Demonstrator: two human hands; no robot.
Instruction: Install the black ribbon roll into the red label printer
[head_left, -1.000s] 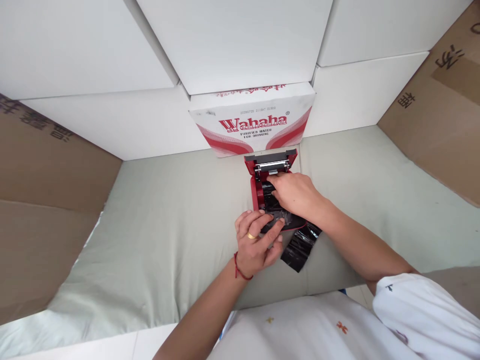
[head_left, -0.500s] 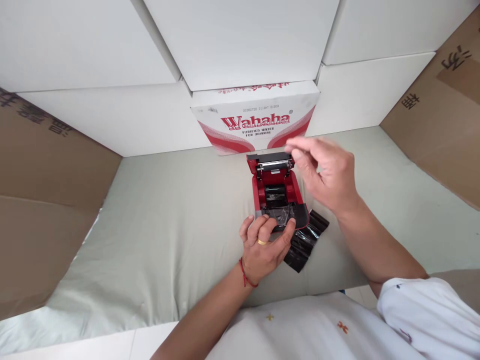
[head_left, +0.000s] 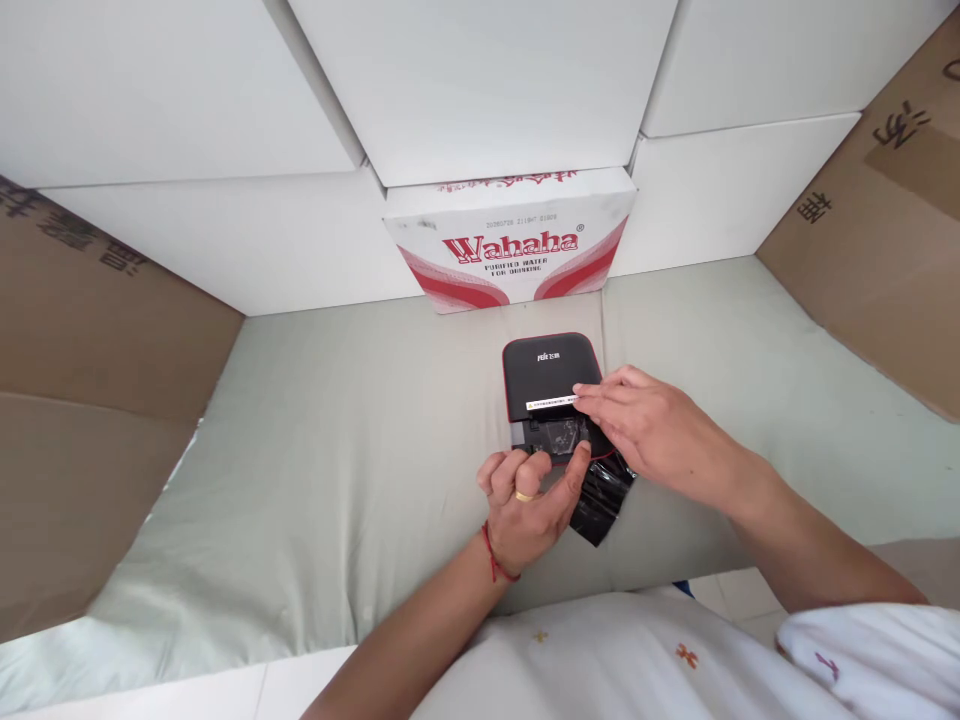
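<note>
A small label printer [head_left: 551, 375] with a black lid and red trim lies on the green cloth, its lid down. A dark, shiny strip of film [head_left: 559, 437] shows at its front part. My left hand [head_left: 529, 495], with a ring and a red cord at the wrist, is closed on the printer's front edge, thumb and fingertips pressing the film there. My right hand [head_left: 649, 420] rests with fingers stretched over the lid's right front edge, by a white warning sticker [head_left: 549, 404]. A crumpled black film [head_left: 601, 500] hangs out from under the printer's front right.
Behind the printer stands a white-and-red Wahaha water carton [head_left: 517, 250]. White boxes [head_left: 480, 90] line the back. Brown cardboard walls flank the left [head_left: 105, 400] and right [head_left: 885, 240]. Green cloth [head_left: 337, 450] covers the surface.
The printer's lid was raised, showing a red interior with a black roll; now it is down. My right hand has moved down and forward onto the lid. My left hand stays put.
</note>
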